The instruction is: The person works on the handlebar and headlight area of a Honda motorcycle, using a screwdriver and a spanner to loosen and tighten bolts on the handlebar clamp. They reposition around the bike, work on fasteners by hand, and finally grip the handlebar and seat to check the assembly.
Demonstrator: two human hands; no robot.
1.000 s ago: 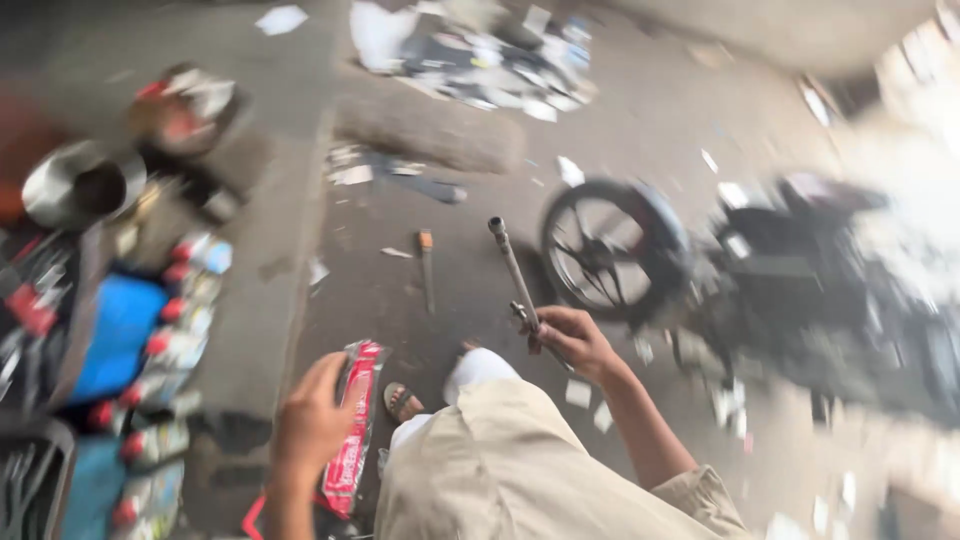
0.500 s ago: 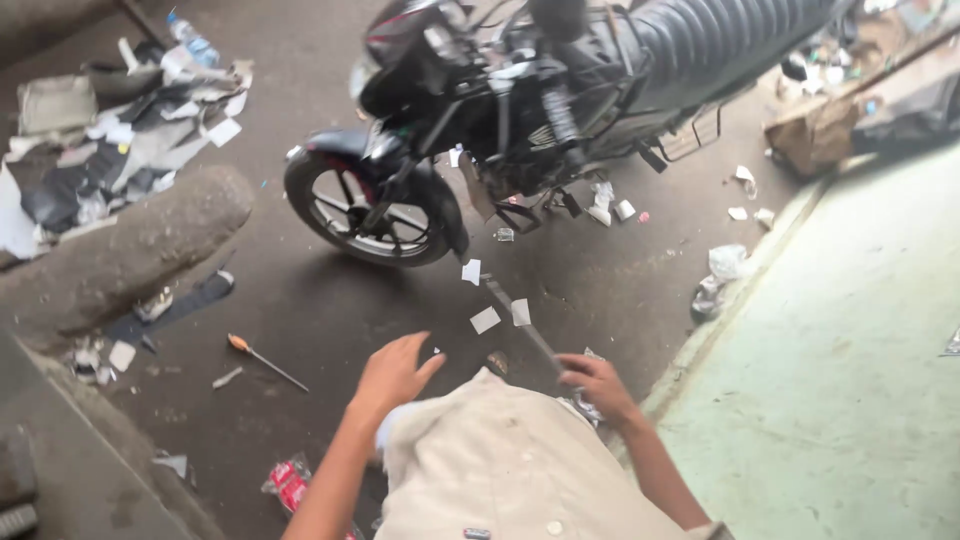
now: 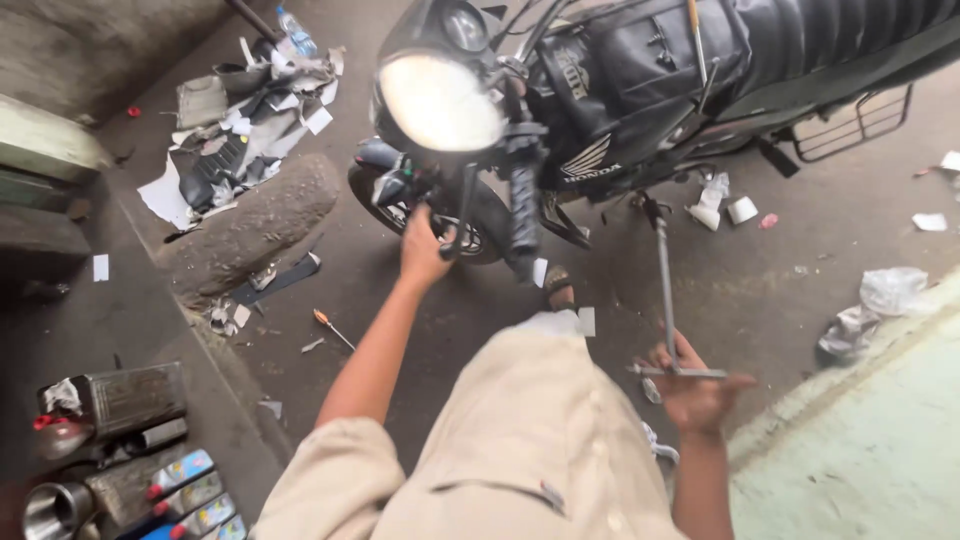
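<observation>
Left hand point(image 3: 422, 250) has risen to the motorcycle point(image 3: 620, 90), seemingly open; right hand point(image 3: 692, 385) grips T-wrench point(image 3: 665, 290).

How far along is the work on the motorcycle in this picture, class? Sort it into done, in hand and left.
Done: the long T-handle wrench is up, its far end set at the motorcycle engine side. In hand: the right hand grips its crossbar; the left hand rests by the front wheel. Left: no part looks removed, and the screwdriver lies untouched on the floor.
</observation>
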